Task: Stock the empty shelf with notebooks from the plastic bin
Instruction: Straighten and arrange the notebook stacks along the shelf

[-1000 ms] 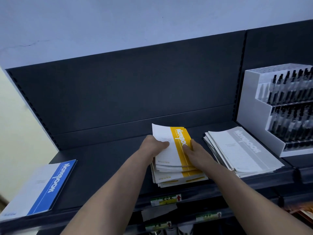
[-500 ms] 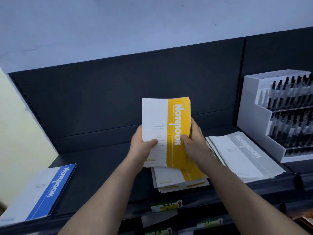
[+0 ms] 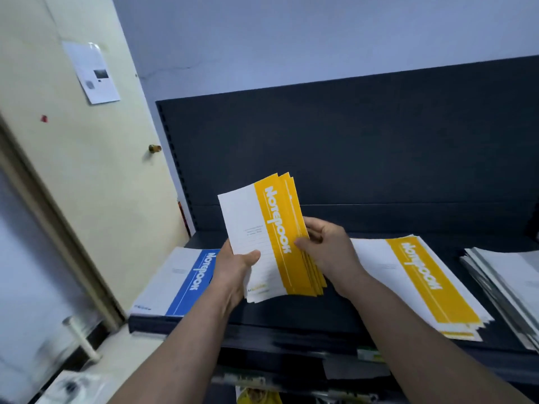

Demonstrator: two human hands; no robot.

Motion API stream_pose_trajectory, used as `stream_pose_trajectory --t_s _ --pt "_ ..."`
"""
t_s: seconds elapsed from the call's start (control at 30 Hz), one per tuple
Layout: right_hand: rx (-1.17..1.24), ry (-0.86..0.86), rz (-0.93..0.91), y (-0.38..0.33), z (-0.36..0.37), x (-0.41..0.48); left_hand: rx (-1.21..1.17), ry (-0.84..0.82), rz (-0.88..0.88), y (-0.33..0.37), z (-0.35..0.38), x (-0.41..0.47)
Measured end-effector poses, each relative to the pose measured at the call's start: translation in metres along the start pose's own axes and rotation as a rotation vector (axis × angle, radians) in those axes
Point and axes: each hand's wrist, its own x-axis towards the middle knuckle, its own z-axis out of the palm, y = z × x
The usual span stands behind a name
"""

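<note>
Notebooks (image 3: 271, 240) raised btwn hands (leftward)

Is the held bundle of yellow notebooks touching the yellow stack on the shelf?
Apart. The head view shows the held bundle lifted in both hands, with the right hand and dark shelf between it and the yellow stack.

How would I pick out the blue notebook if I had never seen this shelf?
Look at the dark shelf under the dark back panel and go to its far left end, beside the cream door. The blue notebook lies flat there. Its cover band is blue, while the held bundle and the next stack have yellow bands.
</note>
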Motion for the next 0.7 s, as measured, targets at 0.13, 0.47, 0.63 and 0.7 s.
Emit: stream_pose_trajectory --t_s 0.13,0.47,0.63,0.7 --pt "-0.023 0.015 -0.019 0.008 0.026 0.006 -0.014 0.01 -0.019 -0.01 -0.03 0.012" --pt "-0.087 0.173 0.067 0.043 0.055 0.01 0.17 -0.157 0.135 -0.021 -0.031 0.018" --pt "-0.122 0.117 -0.037 0.045 0.062 0.006 0.246 -0.134 0.201 -0.029 -0.023 0.019" --pt "-0.167 0.089 -0.055 0.049 0.065 0.005 0.268 -0.134 0.242 -0.033 -0.022 0.019"
